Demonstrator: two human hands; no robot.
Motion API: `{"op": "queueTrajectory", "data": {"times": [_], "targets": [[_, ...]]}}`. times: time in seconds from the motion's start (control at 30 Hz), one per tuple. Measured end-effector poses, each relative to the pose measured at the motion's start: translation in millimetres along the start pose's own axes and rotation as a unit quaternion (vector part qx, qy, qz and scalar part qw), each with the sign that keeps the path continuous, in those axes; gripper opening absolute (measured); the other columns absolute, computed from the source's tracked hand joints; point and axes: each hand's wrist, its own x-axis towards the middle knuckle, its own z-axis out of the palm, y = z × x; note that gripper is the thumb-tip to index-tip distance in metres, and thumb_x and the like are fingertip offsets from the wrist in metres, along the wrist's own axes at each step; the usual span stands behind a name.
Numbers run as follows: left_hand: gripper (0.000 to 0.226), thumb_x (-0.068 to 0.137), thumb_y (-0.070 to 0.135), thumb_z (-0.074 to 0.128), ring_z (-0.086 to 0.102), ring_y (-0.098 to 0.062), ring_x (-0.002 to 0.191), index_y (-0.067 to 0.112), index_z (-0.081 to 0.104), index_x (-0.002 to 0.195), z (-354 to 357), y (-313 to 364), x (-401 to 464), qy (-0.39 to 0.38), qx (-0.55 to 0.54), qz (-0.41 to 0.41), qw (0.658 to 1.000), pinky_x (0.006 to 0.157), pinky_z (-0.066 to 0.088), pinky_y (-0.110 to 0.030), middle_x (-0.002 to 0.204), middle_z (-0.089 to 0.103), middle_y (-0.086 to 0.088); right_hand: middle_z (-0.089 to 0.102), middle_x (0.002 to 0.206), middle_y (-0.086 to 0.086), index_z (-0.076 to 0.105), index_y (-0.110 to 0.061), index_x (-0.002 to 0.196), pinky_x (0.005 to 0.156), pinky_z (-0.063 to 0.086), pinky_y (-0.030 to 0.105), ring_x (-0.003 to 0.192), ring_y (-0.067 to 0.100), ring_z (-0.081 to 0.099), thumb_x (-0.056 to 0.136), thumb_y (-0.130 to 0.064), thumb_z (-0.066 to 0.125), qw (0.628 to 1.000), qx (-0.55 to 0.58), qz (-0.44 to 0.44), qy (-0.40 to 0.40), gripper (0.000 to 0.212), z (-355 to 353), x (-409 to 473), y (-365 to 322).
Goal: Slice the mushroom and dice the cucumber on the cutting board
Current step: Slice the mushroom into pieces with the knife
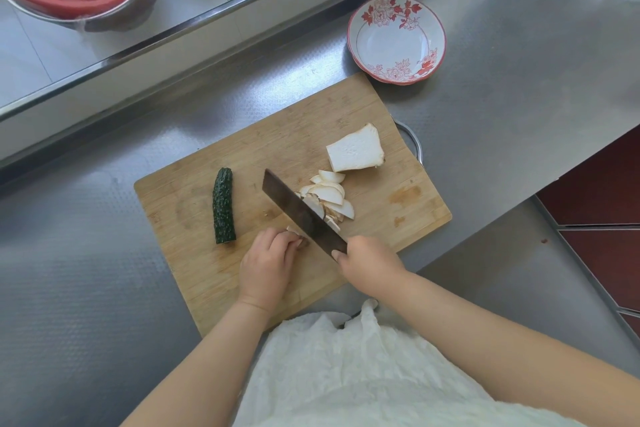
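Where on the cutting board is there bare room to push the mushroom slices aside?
Bare wood lies right of the slices, toward the cutting board's right edge, and along the far edge behind the cucumber. It is crowded around the knife, left hand and mushroom block.

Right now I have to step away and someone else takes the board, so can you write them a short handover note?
Right hand grips the cleaver, blade down among the mushroom slices.
Left hand holds the last bit of the mushroom piece being cut, fingertips curled at the blade.
A large uncut mushroom chunk lies on the cutting board's far right part.
The cucumber lies whole on the board's left side, untouched.
The flowered bowl stands empty beyond the board.
Done: part of the mushroom sliced.
Left: finish this piece, slice the chunk, dice the cucumber.
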Motion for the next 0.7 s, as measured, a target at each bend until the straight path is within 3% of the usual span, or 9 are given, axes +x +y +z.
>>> {"op": "queueTrajectory", "data": {"times": [0.13, 0.3, 0.43, 0.7], "targets": [[0.028, 0.092, 0.030, 0.051, 0.058, -0.021, 0.078, 0.009, 0.070, 0.089, 0.5, -1.6, -3.6, 0.002, -0.007, -0.002, 1.000, 0.055, 0.049, -0.032, 0.088, 0.064, -0.004, 0.057, 0.078, 0.003, 0.058, -0.011, 0.098, 0.059, 0.043, 0.029, 0.071, 0.023, 0.054, 0.101, -0.035, 0.040, 0.999, -0.004, -0.020, 0.031, 0.030, -1.2, -11.8, 7.3], [0.032, 0.090, 0.030, 0.050, 0.058, -0.025, 0.075, 0.005, 0.070, 0.086, 0.6, -0.5, -4.2, 0.016, -0.002, -0.002, 1.000, 0.054, 0.046, -0.030, 0.085, 0.065, -0.008, 0.063, 0.085, 0.006, 0.059, -0.015, 0.102, 0.049, 0.031, 0.027, 0.067, 0.024, 0.047, 0.099, -0.022, 0.041, 0.991, -0.096, -0.064, 0.071, 0.020, 3.0, -29.4, 3.1], [0.035, 0.089, 0.028, 0.047, 0.062, -0.032, 0.069, 0.000, 0.068, 0.084, 0.0, 1.1, -4.3, 0.019, 0.010, 0.002, 1.000, 0.051, 0.047, -0.032, 0.082, 0.065, -0.014, 0.065, 0.093, 0.008, 0.057, -0.014, 0.106, 0.042, 0.019, 0.026, 0.067, 0.025, 0.044, 0.097, -0.015, 0.040, 0.987, -0.138, -0.062, 0.049, 0.019, 5.0, -34.5, -1.5], [0.034, 0.089, 0.028, 0.047, 0.062, -0.032, 0.072, 0.001, 0.068, 0.087, 0.1, 0.7, -4.0, 0.015, 0.014, 0.001, 1.000, 0.052, 0.049, -0.033, 0.085, 0.066, -0.014, 0.066, 0.095, 0.009, 0.059, -0.013, 0.108, 0.044, 0.024, 0.024, 0.069, 0.024, 0.047, 0.093, -0.007, 0.043, 0.989, -0.143, -0.038, 0.021, 0.022, 1.8, -34.7, -11.8]]}}
